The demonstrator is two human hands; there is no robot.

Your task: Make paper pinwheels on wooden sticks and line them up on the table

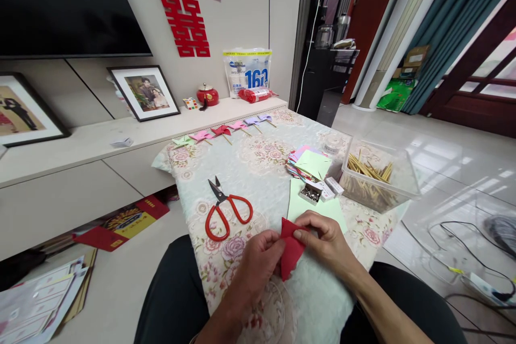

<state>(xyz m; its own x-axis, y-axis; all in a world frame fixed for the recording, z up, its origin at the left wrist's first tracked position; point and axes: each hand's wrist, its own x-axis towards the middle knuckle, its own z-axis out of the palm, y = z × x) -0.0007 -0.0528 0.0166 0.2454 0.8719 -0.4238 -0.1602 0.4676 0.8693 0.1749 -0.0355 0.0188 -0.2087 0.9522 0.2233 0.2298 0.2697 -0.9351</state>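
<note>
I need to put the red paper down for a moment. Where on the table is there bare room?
Bare cloth lies mid-table between the scissors, the pinwheels and the paper stack. The right side is crowded: stick box, pin box, green sheet. Both hands fill the near edge.

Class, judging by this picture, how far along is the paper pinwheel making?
Done: a row of finished pinwheels lies at the table's far edge. In hand: the left hand and right hand both pinch a folded red paper. Left: a stack of paper squares, a box of sticks and the scissors lie untouched.
</note>
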